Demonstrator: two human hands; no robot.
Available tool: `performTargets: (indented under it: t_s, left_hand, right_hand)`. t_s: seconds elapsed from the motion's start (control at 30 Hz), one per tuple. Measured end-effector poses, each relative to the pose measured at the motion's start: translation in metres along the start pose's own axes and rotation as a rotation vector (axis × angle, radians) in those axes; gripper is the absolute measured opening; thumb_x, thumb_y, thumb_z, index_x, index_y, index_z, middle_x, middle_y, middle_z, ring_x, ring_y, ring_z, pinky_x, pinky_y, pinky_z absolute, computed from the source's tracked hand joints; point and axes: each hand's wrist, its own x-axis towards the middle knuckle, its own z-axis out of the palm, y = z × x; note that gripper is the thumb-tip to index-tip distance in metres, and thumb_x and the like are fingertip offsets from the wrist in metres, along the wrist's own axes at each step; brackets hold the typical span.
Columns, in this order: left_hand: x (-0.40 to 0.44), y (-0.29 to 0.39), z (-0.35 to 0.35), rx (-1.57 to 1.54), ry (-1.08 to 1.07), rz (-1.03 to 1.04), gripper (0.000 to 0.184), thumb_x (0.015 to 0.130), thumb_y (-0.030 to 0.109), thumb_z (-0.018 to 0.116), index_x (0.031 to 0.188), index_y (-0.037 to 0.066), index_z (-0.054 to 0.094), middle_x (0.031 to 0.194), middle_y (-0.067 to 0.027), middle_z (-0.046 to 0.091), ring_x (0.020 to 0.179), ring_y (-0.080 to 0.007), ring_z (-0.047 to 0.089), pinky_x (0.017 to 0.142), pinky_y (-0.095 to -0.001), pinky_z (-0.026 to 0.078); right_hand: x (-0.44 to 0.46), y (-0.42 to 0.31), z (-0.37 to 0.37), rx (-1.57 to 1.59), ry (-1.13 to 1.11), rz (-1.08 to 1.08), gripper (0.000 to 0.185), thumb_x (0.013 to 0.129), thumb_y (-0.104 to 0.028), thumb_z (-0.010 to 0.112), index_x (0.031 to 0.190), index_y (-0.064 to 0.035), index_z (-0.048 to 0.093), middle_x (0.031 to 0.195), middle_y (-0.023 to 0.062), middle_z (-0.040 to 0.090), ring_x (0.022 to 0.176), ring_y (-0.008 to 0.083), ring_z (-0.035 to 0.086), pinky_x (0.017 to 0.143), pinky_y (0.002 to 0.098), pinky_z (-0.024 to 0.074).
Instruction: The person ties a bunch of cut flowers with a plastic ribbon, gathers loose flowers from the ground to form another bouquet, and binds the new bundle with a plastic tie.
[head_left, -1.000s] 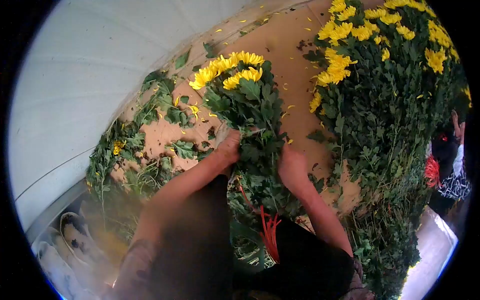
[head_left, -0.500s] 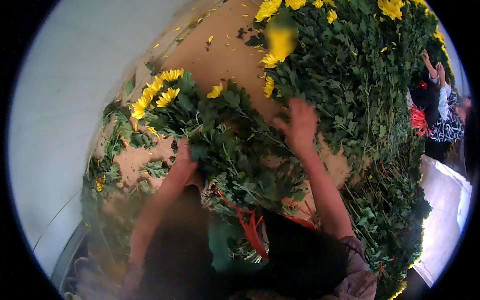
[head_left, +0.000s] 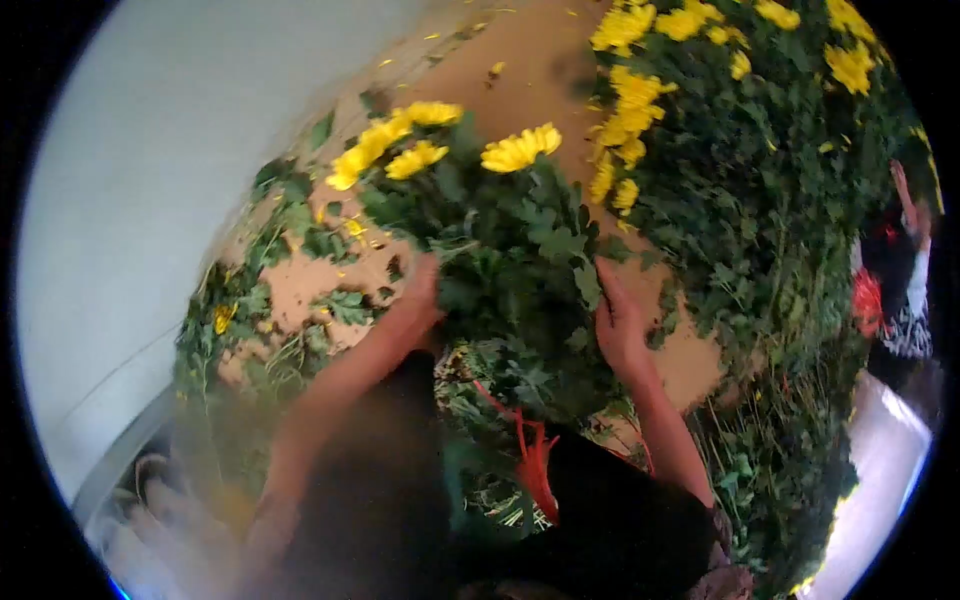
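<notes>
A bunch of yellow chrysanthemums (head_left: pixel 515 245) with dense green leaves stands between my two hands, its flower heads pointing away from me. My left hand (head_left: pixel 418 300) grips the bunch's left side, the fingertips lost behind foliage. Against the opposite side, my right hand (head_left: pixel 622 318) presses on the leaves, with its fingers partly hidden and somewhat blurred. Red tie strips (head_left: pixel 535 465) hang near my lap, below the stems.
A large heap of chrysanthemums (head_left: pixel 740 200) lies to the right, yellow heads along its far edge. Loose leaves (head_left: pixel 345 305) and petals litter the brown surface (head_left: pixel 530 60). A pale wall (head_left: pixel 180 170) rises at left. Another person's arm (head_left: pixel 905 205) shows at far right.
My right hand has come down from above the foliage onto the bunch's right side. The bunch is drawn together, with more flower heads lined up on it. The view has shifted slightly.
</notes>
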Motion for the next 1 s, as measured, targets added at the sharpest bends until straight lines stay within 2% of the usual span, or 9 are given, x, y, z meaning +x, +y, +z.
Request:
performTargets:
  t_s: [0.1, 0.17, 0.33, 0.47, 0.6, 0.7, 0.8, 0.9, 1.0]
  left_hand:
    - [0.0, -0.003, -0.003, 0.339, -0.09, 0.407, 0.039, 0.085, 0.033, 0.061, 0.112, 0.005, 0.062, 0.107, -0.0088, 0.066, 0.092, -0.0221, 0.065, 0.08, -0.0381, 0.055]
    - [0.013, 0.006, -0.003, -0.188, -0.158, -0.181, 0.039, 0.085, 0.03, 0.062, 0.115, 0.004, 0.06, 0.109, -0.0091, 0.065, 0.093, -0.0215, 0.065, 0.082, -0.0379, 0.054]
    - [0.016, 0.002, -0.003, -0.277, -0.24, -0.154, 0.04, 0.086, 0.026, 0.063, 0.119, 0.004, 0.057, 0.111, -0.0087, 0.064, 0.095, -0.0209, 0.064, 0.084, -0.037, 0.054]
    - [0.019, -0.005, -0.009, -0.148, -0.262, -0.084, 0.041, 0.089, 0.034, 0.056, 0.119, 0.006, 0.057, 0.115, -0.0095, 0.063, 0.102, -0.0241, 0.061, 0.091, -0.0407, 0.049]
    - [0.019, -0.003, -0.011, -0.184, -0.318, -0.121, 0.037, 0.089, 0.026, 0.058, 0.119, 0.004, 0.057, 0.111, -0.0087, 0.064, 0.098, -0.021, 0.063, 0.086, -0.0371, 0.052]
    - [0.01, -0.002, -0.013, 0.544, -0.411, 0.376, 0.034, 0.091, 0.024, 0.053, 0.119, 0.004, 0.057, 0.112, -0.0096, 0.064, 0.102, -0.0208, 0.061, 0.089, -0.0376, 0.05]
    - [-0.015, 0.004, 0.006, 0.393, -0.228, 0.372, 0.033, 0.091, 0.024, 0.05, 0.118, 0.005, 0.058, 0.114, -0.0101, 0.063, 0.105, -0.021, 0.059, 0.091, -0.0376, 0.048]
    - [0.009, -0.007, -0.034, 0.345, -0.165, 0.333, 0.034, 0.09, 0.026, 0.051, 0.116, 0.006, 0.059, 0.114, -0.0097, 0.062, 0.105, -0.0205, 0.059, 0.09, -0.0364, 0.049]
    - [0.023, -0.016, -0.055, 1.089, -0.11, 0.586, 0.036, 0.089, 0.029, 0.053, 0.115, 0.006, 0.06, 0.112, -0.0106, 0.063, 0.104, -0.0221, 0.059, 0.089, -0.0364, 0.049]
  right_hand:
    - [0.012, -0.047, 0.01, 0.026, -0.032, -0.065, 0.057, 0.087, 0.008, 0.043, 0.141, -0.0068, 0.039, 0.118, 0.0218, 0.057, 0.107, 0.0338, 0.056, 0.093, 0.0367, 0.0429]
    - [0.017, -0.069, 0.008, 0.011, -0.058, -0.034, 0.057, 0.086, 0.008, 0.043, 0.141, -0.0077, 0.039, 0.114, 0.0224, 0.058, 0.104, 0.0361, 0.057, 0.091, 0.038, 0.0441]
    - [0.035, -0.081, 0.019, -0.18, -0.252, 0.156, 0.058, 0.085, 0.008, 0.045, 0.14, -0.0069, 0.039, 0.108, 0.0248, 0.058, 0.097, 0.0409, 0.057, 0.086, 0.0395, 0.0457]
    - [0.028, -0.06, 0.038, -0.112, -0.156, 0.045, 0.057, 0.084, 0.006, 0.047, 0.14, -0.0055, 0.038, 0.101, 0.0268, 0.059, 0.09, 0.0418, 0.058, 0.081, 0.0421, 0.047]
    - [0.033, -0.079, 0.037, -0.214, -0.266, 0.145, 0.057, 0.084, 0.002, 0.048, 0.14, -0.0053, 0.037, 0.09, 0.0281, 0.059, 0.083, 0.0427, 0.059, 0.075, 0.0456, 0.0473]
    - [0.035, -0.081, 0.035, -0.162, -0.322, 0.215, 0.059, 0.084, 0.002, 0.048, 0.141, -0.0065, 0.037, 0.088, 0.0278, 0.06, 0.082, 0.0423, 0.06, 0.073, 0.0466, 0.0474]
    - [0.03, -0.072, 0.023, -0.141, -0.212, 0.166, 0.061, 0.083, 0.002, 0.049, 0.142, -0.0086, 0.037, 0.086, 0.0263, 0.06, 0.081, 0.0413, 0.06, 0.07, 0.0474, 0.0472]
    - [0.036, -0.046, 0.004, -0.288, -0.063, 0.134, 0.06, 0.084, 0.0, 0.05, 0.141, -0.0107, 0.038, 0.083, 0.024, 0.059, 0.076, 0.0402, 0.059, 0.067, 0.0474, 0.0468]
    - [0.047, -0.006, -0.005, -0.452, -0.011, 0.147, 0.058, 0.084, -0.002, 0.052, 0.14, -0.0123, 0.04, 0.082, 0.0217, 0.059, 0.073, 0.0395, 0.058, 0.064, 0.047, 0.0464]
